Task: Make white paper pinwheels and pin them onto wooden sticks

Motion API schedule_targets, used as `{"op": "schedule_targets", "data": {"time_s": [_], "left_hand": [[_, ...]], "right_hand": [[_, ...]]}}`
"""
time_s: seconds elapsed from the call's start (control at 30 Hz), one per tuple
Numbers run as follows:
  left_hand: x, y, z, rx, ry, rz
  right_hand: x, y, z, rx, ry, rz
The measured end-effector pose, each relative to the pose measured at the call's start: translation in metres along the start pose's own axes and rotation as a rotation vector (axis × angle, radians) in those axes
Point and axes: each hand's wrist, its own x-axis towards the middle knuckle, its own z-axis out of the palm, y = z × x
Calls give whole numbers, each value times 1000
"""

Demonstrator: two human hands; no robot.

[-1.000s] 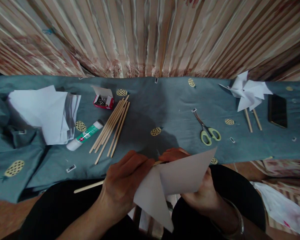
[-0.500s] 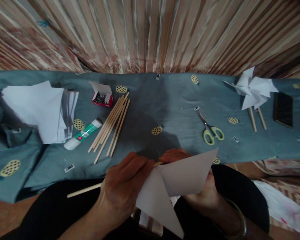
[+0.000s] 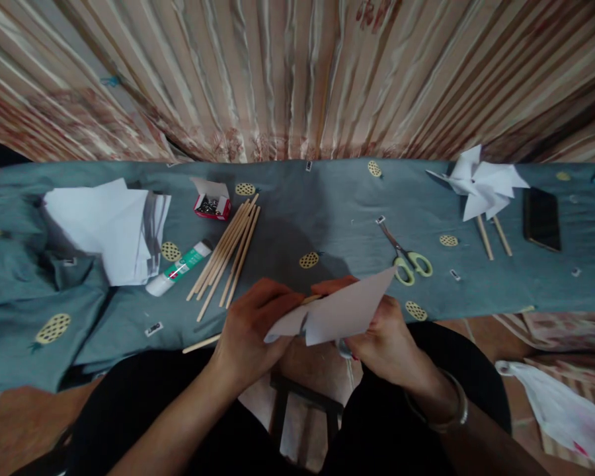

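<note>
A white paper pinwheel (image 3: 344,311) is between my hands at the table's front edge, its blades tilted toward me. My left hand (image 3: 255,324) is closed around a thin wooden stick (image 3: 201,343); one end sticks out to the left, and the other shows by the paper. Behind the pinwheel, my right hand (image 3: 389,344) is closed on it, most of its fingers hidden by a blade. Just beyond the left hand lies a bunch of wooden sticks (image 3: 228,254). Scissors with green handles (image 3: 404,254) rest beyond the right hand.
On the blue-green cloth (image 3: 337,218) stand a red open box of small metal pins (image 3: 213,206), a glue stick (image 3: 178,270) and a stack of white paper (image 3: 112,228). Assembled paper pinwheels (image 3: 480,185) and a dark phone (image 3: 542,218) lie at right. A curtain (image 3: 277,79) hangs behind.
The pinwheel has tipped so its blades appear flatter and higher, and the lower blade no longer hangs down. Both hands have moved slightly away from me, with the stick shifting along.
</note>
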Motion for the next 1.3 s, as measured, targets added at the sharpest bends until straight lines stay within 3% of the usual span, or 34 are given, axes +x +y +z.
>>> {"op": "schedule_targets", "data": {"time_s": [0.1, 0.3, 0.43, 0.6, 0.8, 0.97, 1.3], "left_hand": [[3, 3, 0, -101, 16, -150], [11, 8, -4, -469, 123, -589], [19, 2, -10, -535, 294, -703], [27, -5, -10, -751, 401, -904], [44, 0, -6, -1029, 513, -899], [49, 1, -2, -1120, 551, -886], [48, -2, 7, -1182, 569, -916]], "right_hand": [[3, -2, 0, 33, 1, 77], [7, -4, -3, 56, 55, 183], [5, 2, -4, 136, 151, 201], [6, 6, 0, 305, 200, 259], [8, 5, 20, 502, 93, 344], [10, 0, 37, 739, -39, 434], [6, -6, 77, 592, -221, 428]]}}
